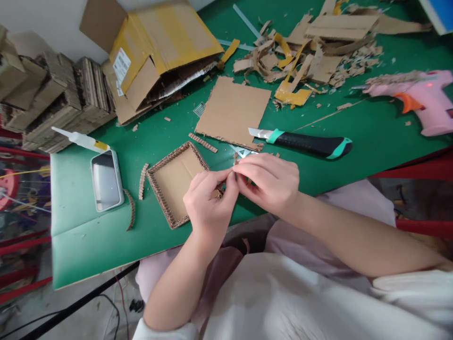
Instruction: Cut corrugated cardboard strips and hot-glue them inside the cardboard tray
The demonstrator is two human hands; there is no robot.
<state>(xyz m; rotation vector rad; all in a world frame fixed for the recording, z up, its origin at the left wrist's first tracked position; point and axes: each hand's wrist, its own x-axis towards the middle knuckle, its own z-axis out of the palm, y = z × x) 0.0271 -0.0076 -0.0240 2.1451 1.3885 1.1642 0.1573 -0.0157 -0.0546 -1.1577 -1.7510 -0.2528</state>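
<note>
Both hands meet at the front edge of the green table, fingertips touching. My left hand (211,200) is closed in a pinch on a small strip of brown cardboard, mostly hidden by the fingers. Pinched against the same piece, my right hand (268,182) has its fingers pressed together, and a bit of cardboard (236,158) sticks up between them. Beside my left hand lies a shallow cardboard tray (161,200) with corrugated walls, its right side partly covered by the hand. Beyond the hands are a flat cardboard square (233,111) and a black and green utility knife (304,143).
Loose corrugated strips (142,182) and a phone (106,182) lie left, near a glue bottle (85,140). A yellow-taped box (173,35) and stacked cardboard (56,94) stand behind. Scraps (318,52) are piled back right, near a pink glue gun (433,101).
</note>
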